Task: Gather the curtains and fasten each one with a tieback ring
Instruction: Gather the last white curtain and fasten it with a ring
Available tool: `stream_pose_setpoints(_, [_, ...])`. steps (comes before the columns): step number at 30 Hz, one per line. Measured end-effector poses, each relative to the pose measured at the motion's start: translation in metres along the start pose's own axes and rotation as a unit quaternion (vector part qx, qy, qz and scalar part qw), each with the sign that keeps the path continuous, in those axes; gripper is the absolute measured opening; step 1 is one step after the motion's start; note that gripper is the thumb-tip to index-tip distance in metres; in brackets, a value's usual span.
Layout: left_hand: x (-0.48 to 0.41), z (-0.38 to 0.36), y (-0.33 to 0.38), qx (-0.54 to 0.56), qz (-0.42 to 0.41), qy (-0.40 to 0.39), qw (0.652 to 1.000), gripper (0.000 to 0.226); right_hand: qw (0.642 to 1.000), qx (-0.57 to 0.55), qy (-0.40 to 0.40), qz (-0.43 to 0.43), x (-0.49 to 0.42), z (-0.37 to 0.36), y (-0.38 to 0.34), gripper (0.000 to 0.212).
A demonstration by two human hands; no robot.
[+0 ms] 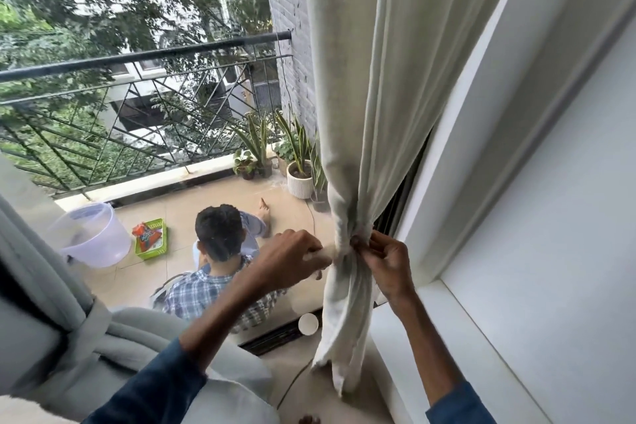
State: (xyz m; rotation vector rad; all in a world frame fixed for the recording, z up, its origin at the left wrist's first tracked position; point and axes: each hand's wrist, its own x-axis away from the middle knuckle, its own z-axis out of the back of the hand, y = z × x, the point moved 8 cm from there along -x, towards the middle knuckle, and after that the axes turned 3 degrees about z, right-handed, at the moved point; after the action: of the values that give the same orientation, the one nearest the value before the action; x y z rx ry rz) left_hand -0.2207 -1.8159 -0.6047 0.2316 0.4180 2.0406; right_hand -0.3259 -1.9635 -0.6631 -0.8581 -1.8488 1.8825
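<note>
Two containers sit on the balcony floor at lower left: a clear tub (91, 234), contents not discernible, and a green basket (153, 254) holding red-orange packets (146, 236). One white ribbed pot (300, 184) at centre carries a snake plant (296, 144), among several darker pots (247, 173). One cream curtain (371, 79), right of centre, hangs in folds, cinched to a narrow waist. Left hand (292, 260) grips a pale band (327, 253) beside that waist; right hand (387, 267) pinches the waist itself.

We see both blue-sleeved arms (220, 320) reaching forward; the right hand (389, 263) pinches the gathered cream fabric curtain (347, 182), while the left hand (292, 258), fingers curled, seemingly grips it too.
</note>
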Motion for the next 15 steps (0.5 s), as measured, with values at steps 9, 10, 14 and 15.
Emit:
stream_pose_setpoints(9, [0.03,0.019,0.028,0.017,0.072,0.179,0.981,0.021,0.992,0.097,0.057,0.055,0.002,-0.006,-0.01,0.027])
stream_pose_setpoints(10, [0.031,0.019,0.032,0.031,0.064,0.193,0.979,0.029,0.992,0.099,0.054,0.051,0.002,-0.006,-0.01,0.022])
stream_pose_setpoints(14, [0.021,0.013,0.036,0.055,0.018,0.162,0.985,0.021,0.997,0.066,0.027,0.008,0.004,-0.009,-0.002,0.008])
stream_pose_setpoints(15, [0.02,0.009,0.037,0.062,0.005,0.137,0.989,0.024,0.998,0.053,0.02,0.006,0.006,-0.01,-0.003,0.009])
